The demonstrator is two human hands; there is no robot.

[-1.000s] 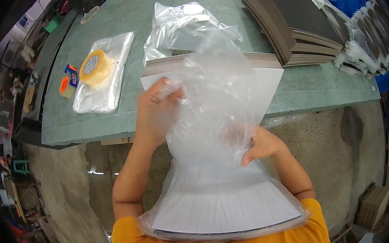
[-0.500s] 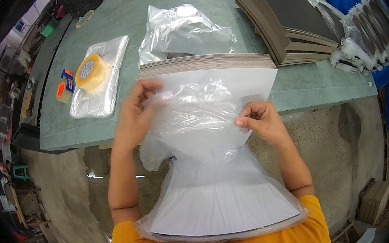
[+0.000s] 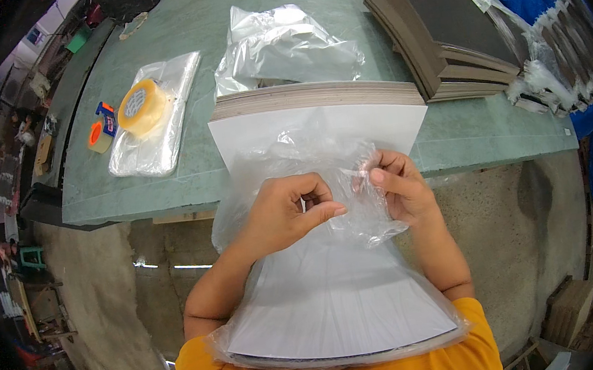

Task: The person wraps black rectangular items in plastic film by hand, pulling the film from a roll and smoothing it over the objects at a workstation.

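Note:
My left hand (image 3: 288,210) is closed in a pinch, thumb against curled fingers, over a clear plastic bag (image 3: 259,161). Close by on its right, my right hand (image 3: 402,186) pinches a crumpled part of the same bag. Behind the bag, a stack of white-faced boards (image 3: 375,118) with grey-brown edges sits at the table's front edge. Nearer to me, white sheets or boards (image 3: 335,308) inside clear plastic rest against my orange shirt. Bunched film hides where this white part and the stack meet.
On the green table (image 3: 475,134), a yellowish tape roll (image 3: 142,108) lies on folded plastic bags (image 3: 156,148), beside a small tape dispenser (image 3: 100,132). Crumpled clear film (image 3: 284,45) lies behind the stack. Dark boards (image 3: 451,16) are piled at the right.
My left hand has moved right and toward me, from the bag's left side to its middle. My right hand has shifted slightly right, and the plastic between them is more bunched.

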